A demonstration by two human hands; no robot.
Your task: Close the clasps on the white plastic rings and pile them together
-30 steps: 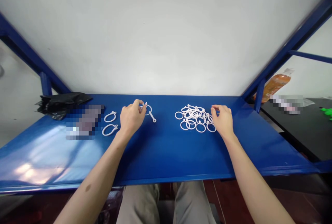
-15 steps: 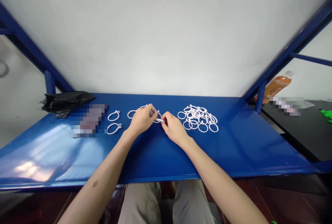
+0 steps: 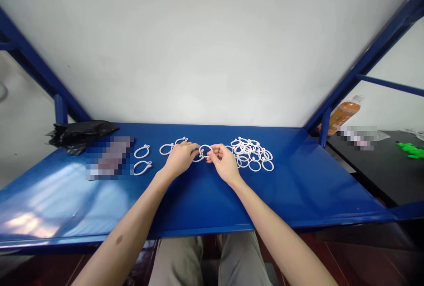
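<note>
My left hand (image 3: 179,159) and my right hand (image 3: 224,162) meet at the middle of the blue table (image 3: 205,197). Between them they pinch one white plastic ring (image 3: 204,151), each hand's fingers closed on a side of it. A heap of several white rings (image 3: 251,155) lies just right of my right hand. Left of my left hand, a ring (image 3: 166,148) lies close by, and two more rings (image 3: 141,151) (image 3: 142,167) lie further left.
A crumpled black bag (image 3: 77,134) sits at the far left corner beside a blurred patch (image 3: 109,157). Blue frame posts (image 3: 326,123) rise at both back corners. An orange bottle (image 3: 341,115) and green pieces (image 3: 410,150) are on the black table at right.
My right hand left the heap of rings and came across to my left hand. Both hands now hold one ring, closed into a loop between them.
</note>
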